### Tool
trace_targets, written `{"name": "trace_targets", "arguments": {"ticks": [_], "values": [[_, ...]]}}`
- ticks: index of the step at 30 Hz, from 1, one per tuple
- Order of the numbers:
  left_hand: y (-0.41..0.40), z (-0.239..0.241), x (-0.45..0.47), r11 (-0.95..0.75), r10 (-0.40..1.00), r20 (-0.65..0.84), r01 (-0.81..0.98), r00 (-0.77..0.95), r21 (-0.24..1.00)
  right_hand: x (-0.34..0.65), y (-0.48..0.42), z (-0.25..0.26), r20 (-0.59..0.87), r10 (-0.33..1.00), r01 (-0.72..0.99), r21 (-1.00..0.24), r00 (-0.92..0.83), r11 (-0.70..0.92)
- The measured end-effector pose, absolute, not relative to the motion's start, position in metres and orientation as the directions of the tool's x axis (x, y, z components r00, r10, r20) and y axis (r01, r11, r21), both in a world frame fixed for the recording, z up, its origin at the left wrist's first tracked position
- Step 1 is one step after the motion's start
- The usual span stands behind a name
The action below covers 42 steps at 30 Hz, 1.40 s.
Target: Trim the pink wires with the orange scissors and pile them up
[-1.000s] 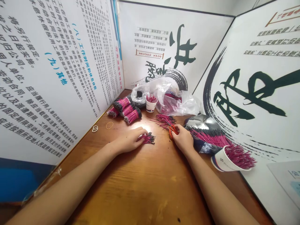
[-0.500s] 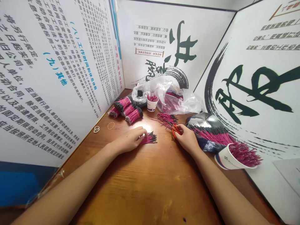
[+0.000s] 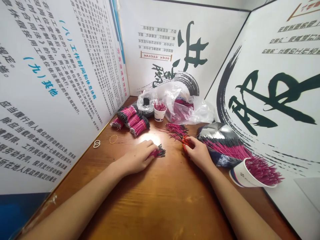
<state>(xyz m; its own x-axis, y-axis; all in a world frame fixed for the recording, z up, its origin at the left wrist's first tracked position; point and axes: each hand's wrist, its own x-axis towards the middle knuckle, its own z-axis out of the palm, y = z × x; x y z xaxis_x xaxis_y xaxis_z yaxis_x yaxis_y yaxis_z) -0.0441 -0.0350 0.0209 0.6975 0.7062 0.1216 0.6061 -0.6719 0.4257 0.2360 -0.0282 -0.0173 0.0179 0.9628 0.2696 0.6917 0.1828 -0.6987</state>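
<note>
My left hand (image 3: 141,156) is closed over a small bundle of short magenta wires (image 3: 160,152) on the table. Their black ends stick out to the right past my fingers. In my right hand (image 3: 200,154) is a pair of scissors with orange-red handles (image 3: 185,142); the fingers are wrapped around them and the blades are hard to make out. Just beyond the scissors lies a loose pile of magenta wires (image 3: 176,129) with dark ends. Right of my right hand, more such wires (image 3: 226,146) fill a dark, shiny bag (image 3: 216,129).
Banded wire bundles (image 3: 136,123) are stacked at the back left, near rubber bands (image 3: 113,139). Paper cups of wires stand at the back (image 3: 159,115) and tilted at the right (image 3: 241,174). Clear plastic bags (image 3: 203,111) sit against the printed panels (image 3: 212,20) enclosing the wooden table (image 3: 160,200).
The view has shifted slightly. My left fingers have come down further over the wire bundle. The scissors have turned in my right hand, so their handle loops show less.
</note>
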Motion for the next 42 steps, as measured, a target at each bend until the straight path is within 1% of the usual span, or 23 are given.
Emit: {"name": "trace_targets", "arguments": {"ticks": [5,9,11,16,20,25,28,31,33,36,38,40,42], "values": [[-0.035,0.019,-0.042,-0.677,0.699,0.144,0.584,0.700,0.449,0.233,-0.026,-0.015,0.285,0.958,0.763,-0.622,0.009,0.178],[-0.033,0.020,-0.039,-0.670,0.711,0.168,0.584,0.683,0.458,0.226,-0.024,-0.015,0.288,0.954,0.854,-0.515,0.088,0.077],[-0.032,0.020,-0.038,-0.662,0.714,0.168,0.580,0.679,0.475,0.223,-0.024,-0.017,0.309,0.945,0.885,-0.462,0.104,0.053],[-0.031,0.021,-0.038,-0.626,0.739,0.159,0.580,0.654,0.521,0.222,-0.022,-0.021,0.360,0.931,0.895,-0.430,0.055,0.113],[-0.030,0.023,-0.040,-0.586,0.768,0.154,0.586,0.621,0.560,0.221,-0.019,-0.021,0.388,0.922,0.866,-0.459,-0.007,0.200],[-0.029,0.021,-0.041,-0.574,0.776,0.169,0.568,0.608,0.590,0.222,-0.015,-0.019,0.425,0.905,0.806,-0.537,0.005,0.248],[-0.029,0.020,-0.041,-0.566,0.778,0.171,0.557,0.604,0.608,0.223,-0.015,-0.017,0.408,0.912,0.720,-0.644,0.040,0.257],[-0.028,0.019,-0.040,-0.555,0.789,0.181,0.556,0.587,0.619,0.220,-0.019,-0.012,0.341,0.937,0.561,-0.791,0.076,0.242],[-0.027,0.019,-0.040,-0.569,0.790,0.222,0.549,0.571,0.612,0.213,-0.025,-0.007,0.332,0.938,0.459,-0.851,0.095,0.255],[-0.028,0.018,-0.039,-0.623,0.767,0.307,0.542,0.563,0.564,0.198,-0.038,-0.002,0.319,0.946,0.398,-0.876,0.053,0.273],[-0.031,0.019,-0.038,-0.657,0.743,0.334,0.540,0.580,0.525,0.188,-0.047,-0.001,0.308,0.951,0.379,-0.881,0.002,0.285],[-0.035,0.021,-0.037,-0.683,0.718,0.332,0.527,0.612,0.505,0.181,-0.054,0.000,0.369,0.928,0.376,-0.853,-0.059,0.363],[-0.038,0.022,-0.035,-0.693,0.704,0.327,0.510,0.630,0.509,0.176,-0.059,0.001,0.463,0.874,0.430,-0.767,-0.145,0.477]]}}
